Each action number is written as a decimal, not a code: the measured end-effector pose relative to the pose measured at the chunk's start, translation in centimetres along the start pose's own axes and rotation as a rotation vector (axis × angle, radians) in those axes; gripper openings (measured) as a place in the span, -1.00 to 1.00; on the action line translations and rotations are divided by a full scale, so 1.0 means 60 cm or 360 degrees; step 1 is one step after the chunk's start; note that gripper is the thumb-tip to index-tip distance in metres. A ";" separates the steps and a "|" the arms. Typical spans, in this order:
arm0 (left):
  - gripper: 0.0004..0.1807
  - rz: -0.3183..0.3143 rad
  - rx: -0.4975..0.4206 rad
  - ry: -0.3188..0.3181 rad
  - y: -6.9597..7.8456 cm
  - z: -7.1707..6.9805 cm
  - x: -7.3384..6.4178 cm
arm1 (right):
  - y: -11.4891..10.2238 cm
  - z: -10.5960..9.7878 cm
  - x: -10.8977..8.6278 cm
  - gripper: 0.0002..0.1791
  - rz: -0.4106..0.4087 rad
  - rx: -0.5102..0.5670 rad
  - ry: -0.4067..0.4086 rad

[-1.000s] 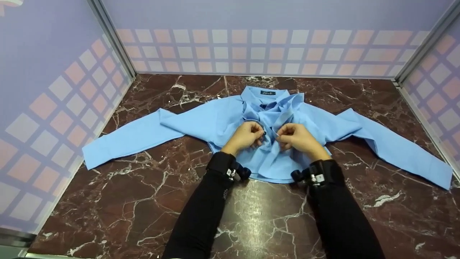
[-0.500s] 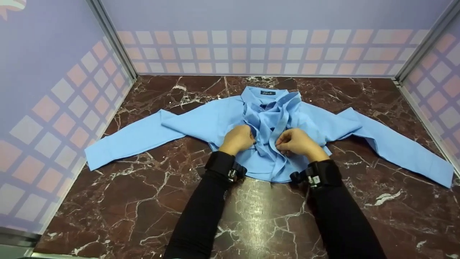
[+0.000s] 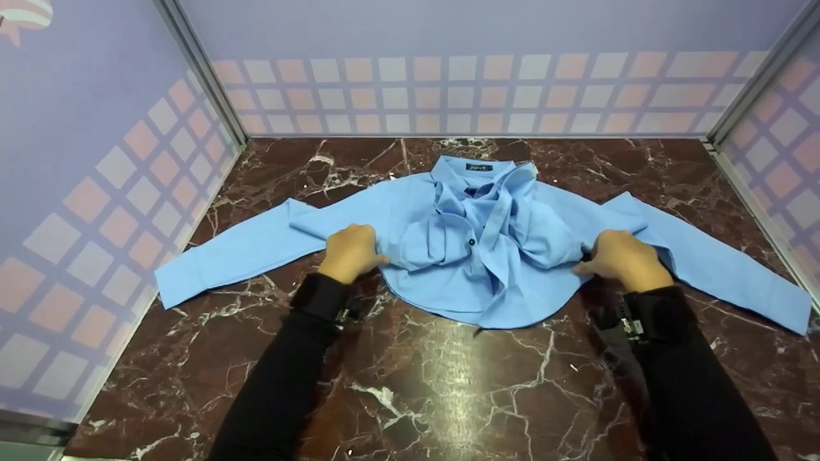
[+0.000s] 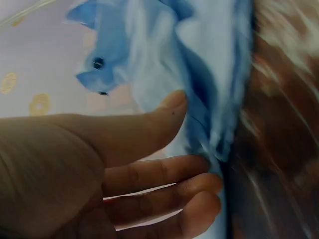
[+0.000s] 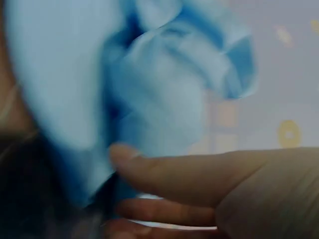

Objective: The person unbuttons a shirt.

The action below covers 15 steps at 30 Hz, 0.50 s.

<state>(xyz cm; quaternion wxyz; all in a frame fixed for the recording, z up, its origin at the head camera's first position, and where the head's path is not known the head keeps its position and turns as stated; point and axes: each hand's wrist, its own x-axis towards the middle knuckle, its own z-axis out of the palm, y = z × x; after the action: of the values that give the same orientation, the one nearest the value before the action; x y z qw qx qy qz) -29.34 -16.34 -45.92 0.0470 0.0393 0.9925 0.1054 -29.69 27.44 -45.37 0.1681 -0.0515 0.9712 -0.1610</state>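
Note:
A light blue shirt (image 3: 442, 282) lies on the table, its sleeves spread to both sides and its front rumpled around the dark button (image 3: 472, 242). At the shirt's left side is my left hand (image 3: 351, 251); in the left wrist view its thumb (image 4: 167, 119) and fingers stand apart, fingertips right at the cloth's edge. My right hand (image 3: 620, 256) is at the opposite side of the shirt. The right wrist view, blurred, shows a gap between thumb (image 5: 149, 169) and fingers, with cloth just beyond them. Neither hand pinches the fabric.
The table (image 3: 410, 397) is dark red marble with white veins. A patterned back wall (image 3: 461, 89) and side walls (image 3: 83, 211) enclose it. The right sleeve's cuff (image 3: 794, 314) reaches close to the right wall.
Both hands have let go of the shirt's front at the middle and moved outward to its two sides. The front now lies lower and more spread, with a button showing.

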 end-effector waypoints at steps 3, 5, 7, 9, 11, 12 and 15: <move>-0.51 0.0025 -0.0063 0.0028 -0.015 0.012 0.003 | 0.003 0.018 0.016 -0.54 -0.0062 0.0011 -0.0016; -0.55 0.0028 -0.0094 0.0052 -0.017 0.022 0.006 | 0.003 0.026 0.021 -0.58 -0.0083 0.0044 -0.0031; -0.57 0.0020 -0.0094 0.0072 -0.017 0.030 0.006 | 0.004 0.028 0.019 -0.60 -0.0071 0.0047 -0.0077; -0.59 0.0002 -0.0067 0.0058 -0.017 0.033 0.001 | 0.007 0.026 0.012 -0.59 -0.0079 0.0063 -0.0156; -0.64 -0.0010 -0.0020 0.0005 -0.018 0.029 -0.011 | 0.012 0.021 0.001 -0.60 -0.0090 0.0075 -0.0266; -0.67 -0.0006 0.0013 -0.0026 -0.020 0.025 -0.019 | 0.015 0.018 -0.005 -0.60 -0.0098 0.0075 -0.0319; -0.71 0.0048 0.0116 -0.0206 -0.028 0.007 -0.045 | 0.021 0.013 -0.025 -0.64 -0.0145 0.0055 -0.0447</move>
<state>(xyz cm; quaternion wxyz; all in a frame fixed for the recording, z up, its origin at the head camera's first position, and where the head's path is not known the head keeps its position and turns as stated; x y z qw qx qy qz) -26.74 -18.13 -46.43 0.1081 0.0628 0.9899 0.0672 -28.09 28.61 -45.99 0.2958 -0.1144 0.9318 -0.1765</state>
